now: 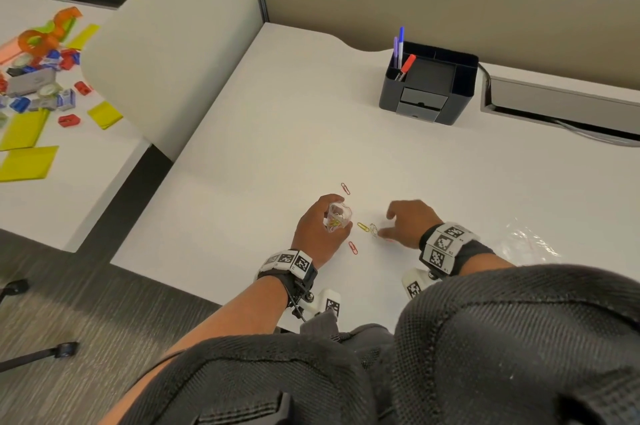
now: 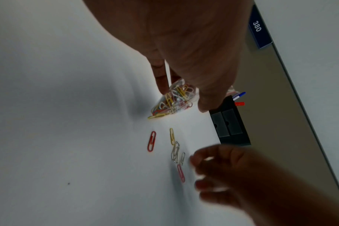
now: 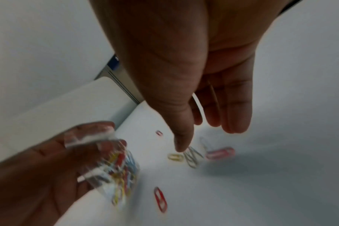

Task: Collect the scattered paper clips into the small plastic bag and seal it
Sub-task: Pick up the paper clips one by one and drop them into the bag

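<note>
1. Clear plastic bag [image 1: 336,219], already holding many paper clips, is gripped in the curled fingers of the left hand [image 1: 320,229], probably to keep its mouth reachable;
2. right hand [image 1: 408,222] hovers loosely spread over the table [image 1: 277,134], holding nothing I can see, thumb tip near the silver clips [image 3: 192,156];
3. just beside it lie a yellow clip [image 1: 363,226] and a pink clip [image 3: 220,153]; red clips [image 1: 352,247] sit nearer the bag.

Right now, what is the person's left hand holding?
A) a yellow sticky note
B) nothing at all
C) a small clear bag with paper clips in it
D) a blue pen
C: the left hand has its fingers curled round the small clear bag, with coloured paper clips showing through the plastic.
</note>
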The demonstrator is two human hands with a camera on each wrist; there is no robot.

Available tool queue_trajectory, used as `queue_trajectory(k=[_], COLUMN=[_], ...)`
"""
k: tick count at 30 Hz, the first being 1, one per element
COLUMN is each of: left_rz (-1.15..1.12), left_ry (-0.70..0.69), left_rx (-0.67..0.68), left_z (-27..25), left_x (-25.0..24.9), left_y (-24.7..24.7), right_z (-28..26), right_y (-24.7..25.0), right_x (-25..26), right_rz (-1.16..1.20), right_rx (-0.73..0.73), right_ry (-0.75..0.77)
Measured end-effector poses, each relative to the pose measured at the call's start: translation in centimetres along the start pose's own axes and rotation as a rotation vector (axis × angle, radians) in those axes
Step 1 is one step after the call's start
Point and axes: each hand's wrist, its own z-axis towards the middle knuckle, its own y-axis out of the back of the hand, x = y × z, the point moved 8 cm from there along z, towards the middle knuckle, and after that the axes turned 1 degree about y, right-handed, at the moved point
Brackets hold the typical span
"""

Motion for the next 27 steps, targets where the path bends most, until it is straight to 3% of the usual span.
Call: queue_trajectory(k=[2,5,11,23,27], left_rz=[-0.012,-0.009,-0.006,0.000,0.002], left_ry=[0.020,0.043,0.056,0.096,0.103], left_rx=[-0.008,-0.013,-0.014,0.003,-0.005], left_z=[0.1,0.2,0.4,0.7,0.8], left_x=[0.4,1.0,1.1,1.7,1.8], left_y=[0.2,0.5,0.7,1.1,1.3], right_z=[-0.1,0.5,1.4,2.7,3.8], right_y=[-1.9,-3.4,-4.1,-5.2,-4.2], right_x=[-0.7,-0.4,2.1,6.1,5.5], right_rz=[-0.001,0.097,0.135,-0.062,-0.047], right_rx=[0.035,-0.037,-0.053,-0.046,-0.054], right_ry=[-0.028,-0.025,0.107,0.384,0.338])
